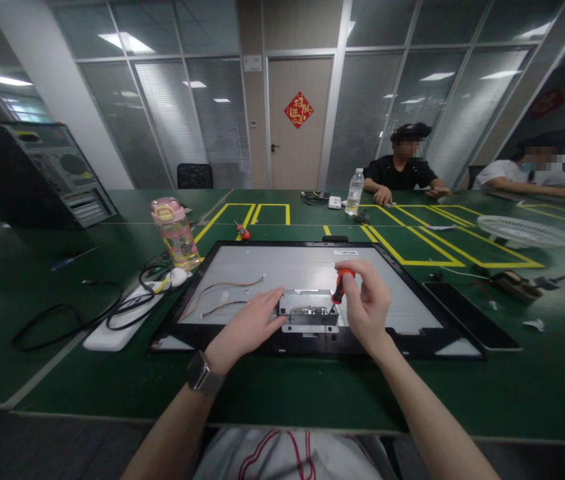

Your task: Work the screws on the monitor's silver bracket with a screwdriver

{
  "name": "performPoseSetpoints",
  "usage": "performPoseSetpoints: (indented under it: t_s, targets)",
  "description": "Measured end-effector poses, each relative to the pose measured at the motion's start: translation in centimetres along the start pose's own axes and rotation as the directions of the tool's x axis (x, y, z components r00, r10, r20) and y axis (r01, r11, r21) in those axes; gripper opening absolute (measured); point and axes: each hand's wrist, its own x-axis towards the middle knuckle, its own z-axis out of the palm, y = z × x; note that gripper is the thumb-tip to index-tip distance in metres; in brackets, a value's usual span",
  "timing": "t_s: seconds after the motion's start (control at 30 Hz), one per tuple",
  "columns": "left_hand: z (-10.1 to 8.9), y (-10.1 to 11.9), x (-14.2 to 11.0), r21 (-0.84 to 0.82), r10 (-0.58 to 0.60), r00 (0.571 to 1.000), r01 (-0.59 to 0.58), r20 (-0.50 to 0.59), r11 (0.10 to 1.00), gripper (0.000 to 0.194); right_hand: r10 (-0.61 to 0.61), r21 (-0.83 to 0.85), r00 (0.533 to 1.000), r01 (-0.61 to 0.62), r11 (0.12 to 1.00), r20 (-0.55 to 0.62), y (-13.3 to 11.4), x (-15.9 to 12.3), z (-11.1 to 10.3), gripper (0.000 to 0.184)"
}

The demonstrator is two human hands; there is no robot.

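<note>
A flat monitor panel (pixel 387 287) with a silver back and black border lies on the green table in front of me. At its middle sits a small metal bracket (pixel 307 327) with a slotted part. My right hand (pixel 366 300) grips a red and black screwdriver (pixel 341 285), its tip down at the right end of the bracket. Stretched out flat, my left hand (pixel 250 323) rests on the panel with its fingertips at the bracket's left edge. Thin coloured wires (pixel 222 287) lie loose on the panel to the left.
Left of the panel are a white power strip (pixel 122 323) with black cables and a pink-lidded bottle (pixel 175 233). A black phone-like slab (pixel 470 317) lies at the right. Farther back stand a water bottle (pixel 355 192) and a computer case (pixel 42 173). Two people sit across the table.
</note>
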Motion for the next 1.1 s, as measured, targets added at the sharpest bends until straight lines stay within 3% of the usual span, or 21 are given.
performPoseSetpoints:
  t_s: [0.17, 0.4, 0.63, 0.9, 1.1]
  targets:
    - [0.03, 0.00, 0.05, 0.002, -0.002, 1.000, 0.002, 0.002, 1.000, 0.055, -0.047, -0.080, 0.998, 0.043, 0.996, -0.044, -0.15, 0.14, 0.11, 0.010]
    - [0.16, -0.25, 0.03, -0.003, 0.000, 1.000, 0.000, -0.003, 1.000, 0.056, 0.067, 0.026, 0.997, -0.066, 0.998, -0.042, 0.27, -0.25, 0.24, 0.017]
    - [-0.01, -0.05, 0.01, -0.008, -0.001, 1.000, 0.001, -0.002, 1.000, 0.055, -0.089, -0.089, 0.993, 0.082, 0.993, -0.073, -0.11, 0.13, 0.12, 0.013]
    - [-0.25, 0.23, -0.02, -0.007, -0.010, 1.000, 0.010, 0.010, 1.000, 0.053, 0.003, -0.021, 0.998, -0.004, 1.000, -0.066, -0.12, 0.04, 0.14, 0.016]
    - [-0.07, 0.11, 0.05, -0.004, -0.002, 1.000, 0.002, 0.001, 1.000, 0.053, -0.052, -0.040, 0.998, 0.051, 0.998, -0.022, -0.19, 0.19, 0.14, 0.013]
